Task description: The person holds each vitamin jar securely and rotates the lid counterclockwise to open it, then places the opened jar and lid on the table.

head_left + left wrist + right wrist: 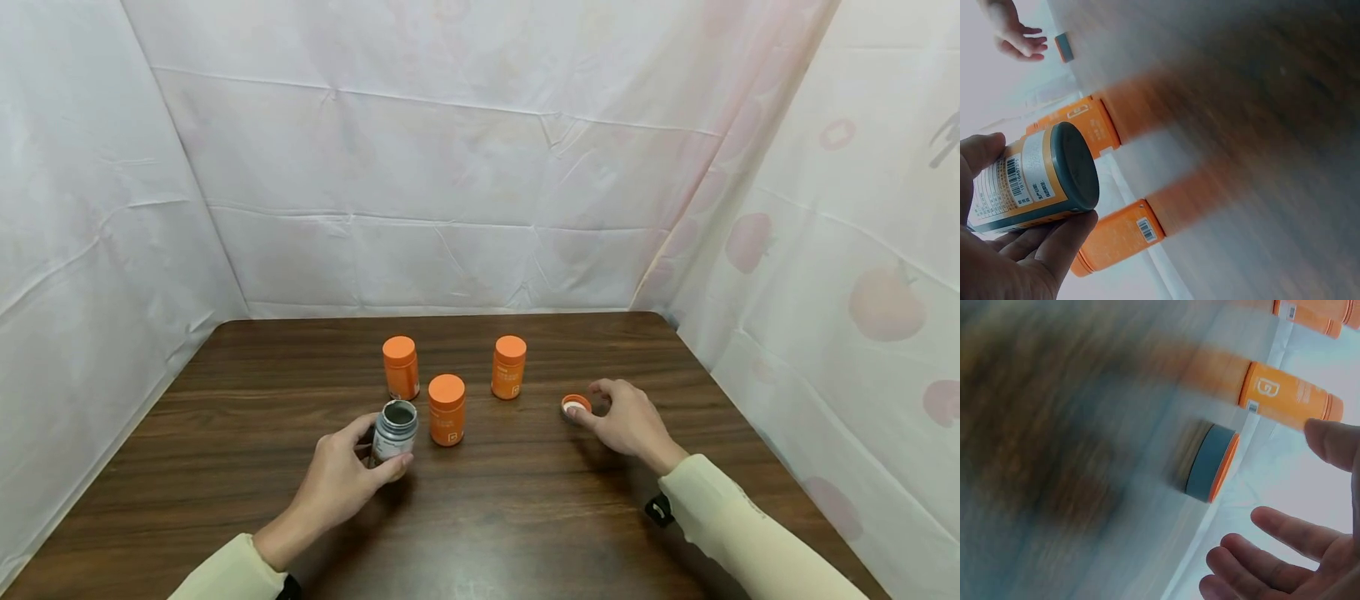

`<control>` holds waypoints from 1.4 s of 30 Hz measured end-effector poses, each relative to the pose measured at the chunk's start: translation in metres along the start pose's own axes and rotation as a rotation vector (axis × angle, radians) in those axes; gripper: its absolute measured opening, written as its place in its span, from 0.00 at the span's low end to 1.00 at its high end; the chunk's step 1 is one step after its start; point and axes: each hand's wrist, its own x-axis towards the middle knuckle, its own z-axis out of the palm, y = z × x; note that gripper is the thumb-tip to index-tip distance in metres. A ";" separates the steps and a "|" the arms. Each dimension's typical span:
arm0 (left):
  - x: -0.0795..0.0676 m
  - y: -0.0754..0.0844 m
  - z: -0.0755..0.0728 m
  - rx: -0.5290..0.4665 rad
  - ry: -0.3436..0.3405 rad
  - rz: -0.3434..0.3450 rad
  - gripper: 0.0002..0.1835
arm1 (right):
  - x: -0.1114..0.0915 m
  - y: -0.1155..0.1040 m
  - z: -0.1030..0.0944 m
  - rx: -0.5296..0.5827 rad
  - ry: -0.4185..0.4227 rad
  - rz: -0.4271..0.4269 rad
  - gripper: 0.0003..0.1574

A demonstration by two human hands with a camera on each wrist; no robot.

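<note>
My left hand (pixel 341 479) grips a grey-green bottle (pixel 393 442) without a lid, its mouth facing up. A barcode label (pixel 1016 178) and the bottle's dark base show in the left wrist view, lifted off the table. To the right lies an upturned lid (pixel 574 406), grey-green outside with an orange rim and white inside. My right hand (pixel 630 421) hovers beside this lid, thumb and fingers spread; the right wrist view shows a gap between the fingers and the lid (pixel 1211 464).
Three closed orange bottles stand on the dark wooden table (pixel 247 400): a back left one (pixel 402 371), a front one (pixel 447 410) near the held bottle, and a right one (pixel 509 367). Pale curtains (pixel 435 167) hang behind the table and along both sides.
</note>
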 end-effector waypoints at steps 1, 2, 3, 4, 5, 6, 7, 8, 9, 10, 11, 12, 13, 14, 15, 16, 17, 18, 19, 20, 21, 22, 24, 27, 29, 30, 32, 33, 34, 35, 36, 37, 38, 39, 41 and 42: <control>0.001 -0.001 0.000 0.002 0.005 0.004 0.31 | -0.002 -0.002 0.000 0.004 0.013 -0.013 0.40; 0.001 -0.001 -0.001 0.004 0.010 0.005 0.31 | -0.005 -0.003 0.000 0.009 0.026 -0.026 0.40; 0.001 -0.002 -0.001 0.008 0.015 0.006 0.30 | -0.007 -0.004 0.001 0.009 0.041 -0.039 0.40; 0.002 -0.003 -0.002 0.010 0.019 0.007 0.30 | -0.009 -0.006 0.001 0.014 0.054 -0.056 0.41; 0.002 -0.003 -0.002 0.012 0.022 0.008 0.30 | -0.012 -0.007 0.003 0.018 0.067 -0.072 0.41; 0.003 -0.004 -0.003 0.013 0.025 0.010 0.30 | -0.014 -0.009 0.004 0.023 0.079 -0.090 0.41; 0.003 -0.005 -0.003 0.014 0.029 0.011 0.30 | -0.016 -0.011 0.005 0.029 0.092 -0.102 0.42; 0.003 -0.005 -0.004 0.013 0.033 0.015 0.30 | -0.018 -0.013 0.006 0.032 0.102 -0.115 0.42; 0.004 -0.006 -0.004 0.010 0.038 0.019 0.30 | -0.021 -0.014 0.007 0.035 0.113 -0.130 0.42; 0.004 -0.007 -0.004 0.006 0.042 0.022 0.30 | -0.023 -0.016 0.008 0.038 0.121 -0.151 0.41; 0.004 -0.008 -0.004 0.005 0.046 0.025 0.30 | -0.025 -0.018 0.008 0.040 0.129 -0.169 0.40; 0.005 -0.009 -0.005 0.006 0.052 0.026 0.30 | -0.027 -0.020 0.009 0.040 0.135 -0.188 0.39; 0.005 -0.009 -0.005 0.007 0.058 0.028 0.30 | -0.029 -0.021 0.009 0.040 0.139 -0.208 0.38; 0.005 -0.010 -0.005 0.008 0.062 0.029 0.30 | -0.030 -0.022 0.010 0.036 0.143 -0.230 0.37; 0.005 -0.011 -0.005 0.008 0.066 0.027 0.30 | -0.031 -0.023 0.011 0.033 0.147 -0.251 0.36; 0.006 -0.012 -0.006 0.010 0.069 0.025 0.30 | -0.033 -0.024 0.011 0.028 0.149 -0.270 0.36; 0.006 -0.012 -0.006 0.012 0.073 0.024 0.30 | -0.034 -0.025 0.012 0.023 0.150 -0.283 0.37; 0.006 -0.013 -0.006 0.013 0.077 0.024 0.30 | -0.036 -0.026 0.013 0.018 0.150 -0.295 0.38; 0.007 -0.013 -0.007 0.014 0.081 0.024 0.30 | -0.037 -0.026 0.013 0.015 0.148 -0.304 0.39; 0.007 -0.014 -0.007 0.015 0.086 0.023 0.30 | -0.038 -0.026 0.014 0.009 0.144 -0.309 0.40; 0.007 -0.015 -0.007 0.019 0.091 0.022 0.30 | -0.040 -0.026 0.015 0.006 0.138 -0.314 0.42; 0.008 -0.015 -0.008 0.022 0.096 0.021 0.30 | -0.041 -0.027 0.015 0.000 0.132 -0.319 0.44; 0.009 -0.017 -0.009 0.029 0.108 0.021 0.30 | -0.044 -0.028 0.016 -0.008 0.121 -0.324 0.46; 0.010 -0.020 -0.010 0.049 0.125 0.020 0.30 | -0.048 -0.029 0.016 -0.017 0.111 -0.339 0.48; 0.012 -0.022 -0.012 0.067 0.138 0.018 0.30 | -0.050 -0.031 0.017 -0.022 0.112 -0.354 0.48; 0.012 -0.023 -0.013 0.076 0.144 0.018 0.30 | -0.051 -0.032 0.017 -0.023 0.112 -0.362 0.48; 0.014 -0.025 -0.014 0.091 0.158 0.016 0.30 | -0.052 -0.033 0.018 -0.028 0.119 -0.382 0.47; 0.015 -0.026 -0.015 0.098 0.163 0.014 0.30 | -0.052 -0.034 0.018 -0.032 0.122 -0.392 0.47; 0.015 -0.028 -0.015 0.105 0.166 0.010 0.30 | -0.053 -0.034 0.018 -0.033 0.125 -0.403 0.47; 0.016 -0.029 -0.016 0.110 0.168 0.005 0.30 | -0.054 -0.035 0.018 -0.034 0.127 -0.413 0.46; 0.017 -0.030 -0.017 0.116 0.169 0.001 0.31 | -0.054 -0.035 0.018 -0.037 0.127 -0.422 0.46; 0.017 -0.032 -0.017 0.121 0.169 -0.004 0.31 | -0.055 -0.036 0.019 -0.038 0.127 -0.431 0.46; 0.018 -0.033 -0.018 0.127 0.166 -0.009 0.31 | -0.055 -0.036 0.019 -0.040 0.126 -0.436 0.46; 0.018 -0.034 -0.019 0.133 0.162 -0.015 0.31 | -0.056 -0.036 0.019 -0.041 0.121 -0.439 0.47; 0.020 -0.035 -0.021 0.143 0.157 -0.026 0.30 | -0.058 -0.036 0.019 -0.042 0.110 -0.441 0.47; 0.021 -0.036 -0.021 0.150 0.154 -0.030 0.31 | -0.059 -0.036 0.020 -0.043 0.106 -0.440 0.47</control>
